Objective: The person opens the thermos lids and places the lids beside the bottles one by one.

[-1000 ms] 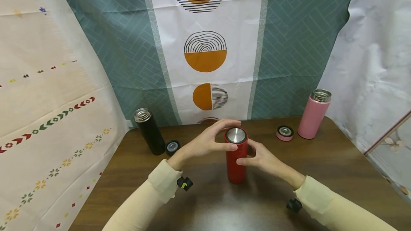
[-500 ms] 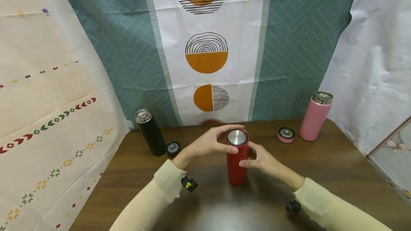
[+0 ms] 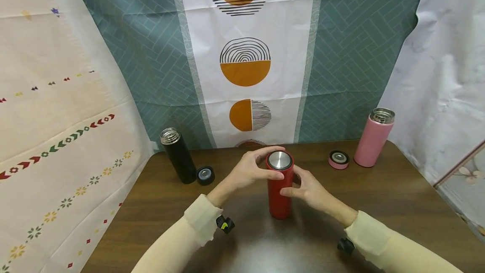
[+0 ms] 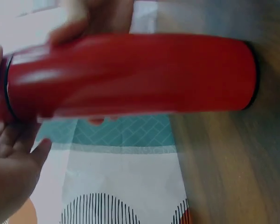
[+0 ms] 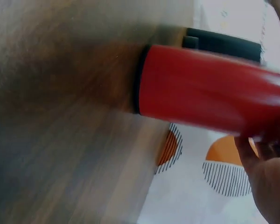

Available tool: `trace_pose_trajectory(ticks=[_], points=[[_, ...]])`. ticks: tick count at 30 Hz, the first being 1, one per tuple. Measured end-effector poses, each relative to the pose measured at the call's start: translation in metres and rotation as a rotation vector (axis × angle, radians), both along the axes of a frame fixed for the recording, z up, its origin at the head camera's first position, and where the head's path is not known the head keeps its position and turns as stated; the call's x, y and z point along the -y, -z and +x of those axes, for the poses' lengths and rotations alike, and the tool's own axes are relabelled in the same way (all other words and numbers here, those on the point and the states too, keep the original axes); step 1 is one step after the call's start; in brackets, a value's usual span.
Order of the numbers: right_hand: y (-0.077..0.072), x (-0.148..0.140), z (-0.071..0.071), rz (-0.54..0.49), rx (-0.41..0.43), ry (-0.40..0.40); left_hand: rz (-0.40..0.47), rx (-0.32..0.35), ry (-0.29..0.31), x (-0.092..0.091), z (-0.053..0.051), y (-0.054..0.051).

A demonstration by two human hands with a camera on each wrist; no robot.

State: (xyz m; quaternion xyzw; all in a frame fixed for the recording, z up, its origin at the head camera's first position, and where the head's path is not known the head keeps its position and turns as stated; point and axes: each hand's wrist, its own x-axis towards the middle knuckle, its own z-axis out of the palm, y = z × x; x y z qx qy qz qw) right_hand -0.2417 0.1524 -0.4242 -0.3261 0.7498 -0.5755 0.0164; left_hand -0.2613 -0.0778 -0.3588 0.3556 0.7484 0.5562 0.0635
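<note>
A red thermos flask point(image 3: 279, 201) stands upright near the middle of the table, its lid point(image 3: 279, 161) on and topped with a silvery disc. My left hand point(image 3: 248, 172) grips the lid from the left, thumb in front and fingers curved behind. Lower down, my right hand point(image 3: 308, 188) holds the flask's body from the right, its thumb on the near side. The left wrist view shows the thin dark seam under the lid and the flask's base point(image 4: 251, 74) on the wood. The far-side fingers are partly hidden by the flask.
At the back left, an uncapped black flask point(image 3: 179, 157) stands beside its black lid point(image 3: 205, 175). An uncapped pink flask point(image 3: 373, 140) and its pink lid point(image 3: 338, 160) are at the back right. Patterned cloth point(image 3: 246, 24) hangs behind the wooden table point(image 3: 144, 222).
My left wrist and forearm have swung slightly to the right, with the hand still around the lid. The right hand keeps its hold, and the flask stays in place.
</note>
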Motion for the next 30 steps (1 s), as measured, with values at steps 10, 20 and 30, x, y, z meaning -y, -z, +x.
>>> trace_pose_trajectory(ticks=[10, 20, 30], points=[[0.001, -0.001, -0.004, 0.006, 0.038, 0.001, 0.001, 0.032, -0.031, 0.0, 0.006, 0.001], [0.004, -0.001, -0.003, -0.013, 0.063, -0.061, -0.024, 0.1, 0.161, 0.011, -0.014, 0.003], [0.008, 0.002, 0.001, -0.05, 0.028, -0.013, 0.102, 0.063, -0.048, -0.001, 0.006, 0.012]])
